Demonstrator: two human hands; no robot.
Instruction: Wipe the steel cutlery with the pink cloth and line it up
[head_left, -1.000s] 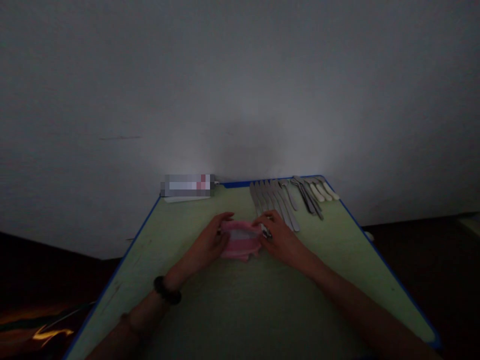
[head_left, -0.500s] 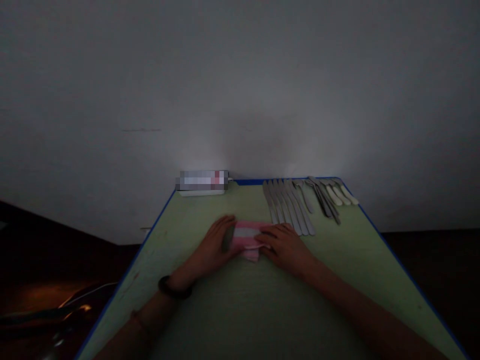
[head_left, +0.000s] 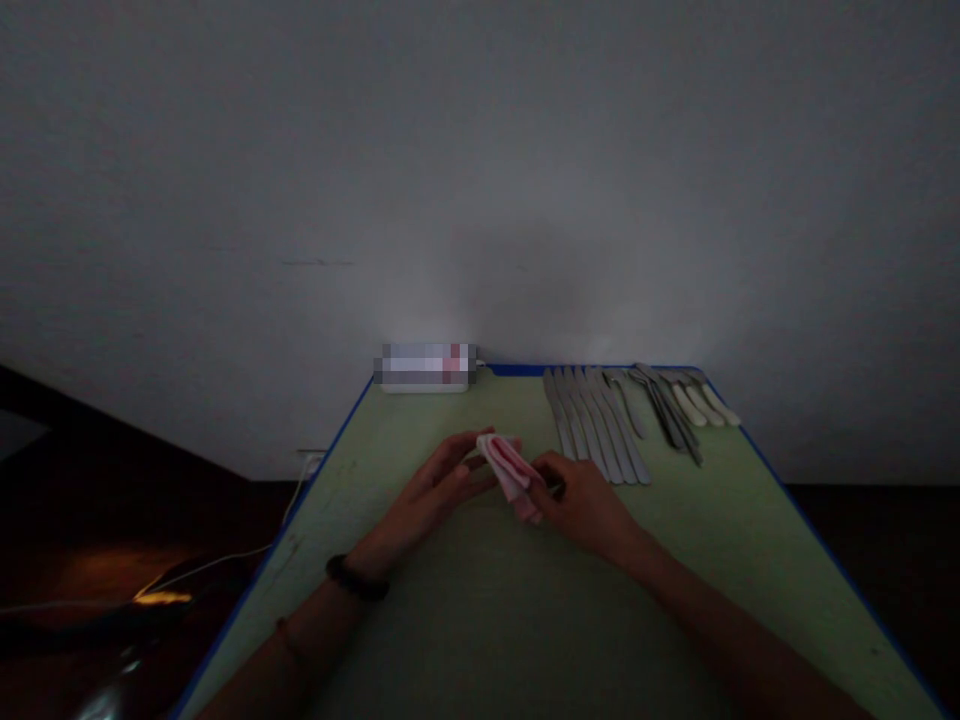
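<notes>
A folded pink and white cloth (head_left: 508,468) is held up over the middle of the table, tilted, with a loose end hanging down. My right hand (head_left: 585,500) pinches its right side between thumb and fingers. On the other side, my left hand (head_left: 442,485) has its fingers stretched out and apart; their tips reach to the cloth's left edge and partly behind it. Beyond my right hand lies a row of several table knives (head_left: 596,425), side by side. A dark bracelet (head_left: 356,578) circles my left wrist.
More cutlery (head_left: 671,410), some with pale handles, lies at the far right of the green table (head_left: 450,640) with blue edges. A white box-like object (head_left: 425,370), its face blurred, stands at the far left. Behind rises a grey wall (head_left: 480,180). Cables (head_left: 202,565) hang at left.
The cloth has gone from lying flat between both hands to being lifted and tilted in my right hand. My left fingers have loosened from it. The view has shifted slightly.
</notes>
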